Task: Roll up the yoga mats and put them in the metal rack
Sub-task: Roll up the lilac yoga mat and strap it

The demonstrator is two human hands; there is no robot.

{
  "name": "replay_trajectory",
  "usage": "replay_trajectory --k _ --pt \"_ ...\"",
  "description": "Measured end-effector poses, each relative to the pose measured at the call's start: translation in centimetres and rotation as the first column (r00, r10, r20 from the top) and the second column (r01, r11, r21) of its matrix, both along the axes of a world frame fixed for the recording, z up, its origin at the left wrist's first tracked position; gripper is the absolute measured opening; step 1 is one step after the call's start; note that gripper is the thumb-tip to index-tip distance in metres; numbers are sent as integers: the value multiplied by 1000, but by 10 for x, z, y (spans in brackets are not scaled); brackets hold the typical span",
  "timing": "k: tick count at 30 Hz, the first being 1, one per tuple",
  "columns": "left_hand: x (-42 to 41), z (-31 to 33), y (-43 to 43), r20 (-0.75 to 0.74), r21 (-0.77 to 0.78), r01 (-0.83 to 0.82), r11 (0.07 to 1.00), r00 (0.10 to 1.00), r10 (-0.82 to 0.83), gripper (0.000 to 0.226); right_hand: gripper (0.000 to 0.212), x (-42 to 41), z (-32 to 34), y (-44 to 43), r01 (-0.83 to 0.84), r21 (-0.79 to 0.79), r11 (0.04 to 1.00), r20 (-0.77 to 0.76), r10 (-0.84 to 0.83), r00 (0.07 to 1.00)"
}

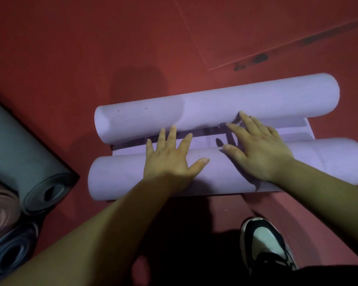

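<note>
A lilac yoga mat [256, 100] lies on the red floor, curled into a roll at each end. The far roll and the near roll [120, 176] are joined by a short flat strip [203, 139]. My left hand [170, 159] rests flat on the near roll, fingers spread and reaching over it to the strip. My right hand [256, 149] also lies flat across the near roll, its fingertips touching the far roll. Neither hand grips anything. At the left edge, several rolled mats in grey-blue [27, 162], pink [0, 213] and blue [8, 256] are stacked.
My right shoe [265, 244], black and white, stands on the floor just behind the near roll. The red floor [91, 48] stretches beyond the mat, with a seam and dark marks [254, 60] at the upper right. The rack itself is not discernible.
</note>
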State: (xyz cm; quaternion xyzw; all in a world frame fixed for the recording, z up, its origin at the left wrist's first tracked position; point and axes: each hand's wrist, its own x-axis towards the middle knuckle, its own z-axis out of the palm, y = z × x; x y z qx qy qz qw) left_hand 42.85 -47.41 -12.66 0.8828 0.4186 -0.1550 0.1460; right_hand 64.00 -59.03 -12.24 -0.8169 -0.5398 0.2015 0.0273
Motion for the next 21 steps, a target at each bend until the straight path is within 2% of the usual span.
replay_trajectory --k 7,16,21 --pt "4 0 9 7 3 -7 1000 1000 7 90 85 -4 -1 -4 -24 -4 1000 57 24 998" --pt "6 5 -1 9 31 -40 999 999 39 76 88 12 -1 20 11 5 1000 3 -11 1000" --pt "16 4 16 -46 24 -37 999 998 38 79 88 5 2 14 -24 11 1000 51 23 998"
